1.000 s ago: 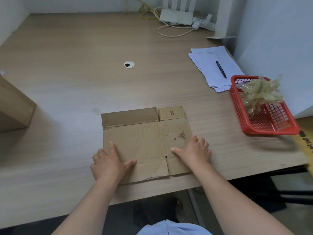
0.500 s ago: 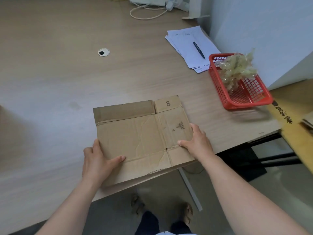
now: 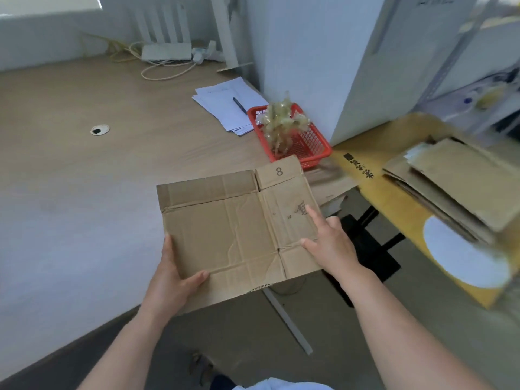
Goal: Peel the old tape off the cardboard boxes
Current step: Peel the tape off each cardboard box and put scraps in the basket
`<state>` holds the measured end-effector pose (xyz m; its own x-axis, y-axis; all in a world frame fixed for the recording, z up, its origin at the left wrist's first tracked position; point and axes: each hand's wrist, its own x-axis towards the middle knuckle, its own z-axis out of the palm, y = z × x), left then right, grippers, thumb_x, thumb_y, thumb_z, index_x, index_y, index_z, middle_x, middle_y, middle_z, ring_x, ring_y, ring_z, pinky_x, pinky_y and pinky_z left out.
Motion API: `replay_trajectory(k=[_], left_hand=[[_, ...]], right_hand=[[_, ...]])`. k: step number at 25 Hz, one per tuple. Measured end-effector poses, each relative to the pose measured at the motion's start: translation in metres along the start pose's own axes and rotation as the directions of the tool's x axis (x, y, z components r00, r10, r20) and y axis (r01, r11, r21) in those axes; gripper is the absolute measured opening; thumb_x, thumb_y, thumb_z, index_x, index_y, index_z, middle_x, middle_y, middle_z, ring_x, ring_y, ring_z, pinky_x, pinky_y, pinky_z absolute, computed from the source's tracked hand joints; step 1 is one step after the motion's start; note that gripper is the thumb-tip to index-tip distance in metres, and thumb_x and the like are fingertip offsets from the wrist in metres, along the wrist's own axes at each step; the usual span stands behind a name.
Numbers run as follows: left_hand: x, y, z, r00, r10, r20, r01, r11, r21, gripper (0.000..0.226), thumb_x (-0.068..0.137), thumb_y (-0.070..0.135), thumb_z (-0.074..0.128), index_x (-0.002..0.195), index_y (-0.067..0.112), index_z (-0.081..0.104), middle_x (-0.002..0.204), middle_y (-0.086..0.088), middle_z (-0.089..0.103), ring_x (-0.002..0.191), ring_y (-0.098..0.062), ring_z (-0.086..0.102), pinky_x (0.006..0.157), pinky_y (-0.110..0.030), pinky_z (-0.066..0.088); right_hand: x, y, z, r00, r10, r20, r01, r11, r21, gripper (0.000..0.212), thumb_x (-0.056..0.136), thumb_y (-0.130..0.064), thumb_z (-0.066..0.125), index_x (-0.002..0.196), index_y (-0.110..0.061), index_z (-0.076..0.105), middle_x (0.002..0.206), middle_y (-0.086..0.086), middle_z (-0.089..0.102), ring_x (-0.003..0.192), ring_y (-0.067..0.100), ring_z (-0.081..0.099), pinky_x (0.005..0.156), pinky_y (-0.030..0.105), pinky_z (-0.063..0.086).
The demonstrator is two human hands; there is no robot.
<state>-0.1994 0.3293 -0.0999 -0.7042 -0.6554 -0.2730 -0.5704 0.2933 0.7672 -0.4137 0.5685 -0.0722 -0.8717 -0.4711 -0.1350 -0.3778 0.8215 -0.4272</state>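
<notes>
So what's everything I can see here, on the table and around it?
flattened cardboard box: one, brown, marked 8, held at the table's near edge
table: one, light wood, left and centre
basket: one, red, table's right end
tape wad: one, yellowish, in the basket
papers: one stack, white, behind the basket
pen: one, dark, on the papers
white box: one, with cables, table's far edge
cardboard stack: one, brown, on a yellow carton, right
left hand: grips the box's near left corner
right hand: holds the box's right edge
</notes>
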Motion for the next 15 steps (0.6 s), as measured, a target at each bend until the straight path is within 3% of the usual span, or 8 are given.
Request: replay_trajectory(k=[4,7,12,15], left_hand=[[-0.034,0.076,0.065,0.984,0.171,0.051,-0.172,0.984,0.036,0.114,0.076,0.04,0.077,0.15,0.038,-0.009,0.157,0.009,0.02,0.138,-0.023,0.034,0.107,-0.04,0.035],[-0.053,0.133,0.12,0.957,0.275,0.091,-0.278,0.96,0.027,0.114,0.075,0.041,0.078,0.15,0.04,-0.008,0.156,0.009,0.023,0.138,-0.023,0.034,0.107,-0.04,0.034],[-0.093,0.223,0.222,0.864,0.446,0.233,-0.454,0.891,-0.021,0.119,0.073,0.037,0.081,0.148,0.045,-0.011,0.15,0.008,0.034,0.131,-0.023,0.043,0.091,-0.03,0.04],[-0.112,0.259,0.265,0.816,0.506,0.28,-0.525,0.851,-0.008,0.119,0.073,0.04,0.08,0.146,0.048,-0.014,0.152,0.004,0.033,0.131,-0.024,0.043,0.095,-0.032,0.039]], right_hand=[[-0.055,0.093,-0.075,0.985,0.032,-0.169,-0.026,0.999,0.035,0.077,0.09,-0.038,0.058,0.148,-0.043,0.008,0.109,-0.003,0.031,0.077,0.012,0.045,0.061,0.026,0.035],[-0.092,0.155,-0.12,0.954,0.129,-0.271,-0.113,0.991,0.074,0.075,0.089,-0.035,0.059,0.148,-0.042,0.013,0.116,0.003,0.035,0.087,0.021,0.05,0.071,0.03,0.039],[-0.159,0.267,-0.181,0.856,0.327,-0.401,-0.285,0.944,0.164,0.073,0.088,-0.033,0.06,0.147,-0.043,0.018,0.12,0.003,0.037,0.096,0.024,0.053,0.074,0.03,0.04],[-0.187,0.31,-0.204,0.799,0.415,-0.435,-0.365,0.91,0.198,0.072,0.088,-0.032,0.06,0.146,-0.044,0.019,0.116,0.003,0.036,0.095,0.024,0.053,0.075,0.03,0.04]])
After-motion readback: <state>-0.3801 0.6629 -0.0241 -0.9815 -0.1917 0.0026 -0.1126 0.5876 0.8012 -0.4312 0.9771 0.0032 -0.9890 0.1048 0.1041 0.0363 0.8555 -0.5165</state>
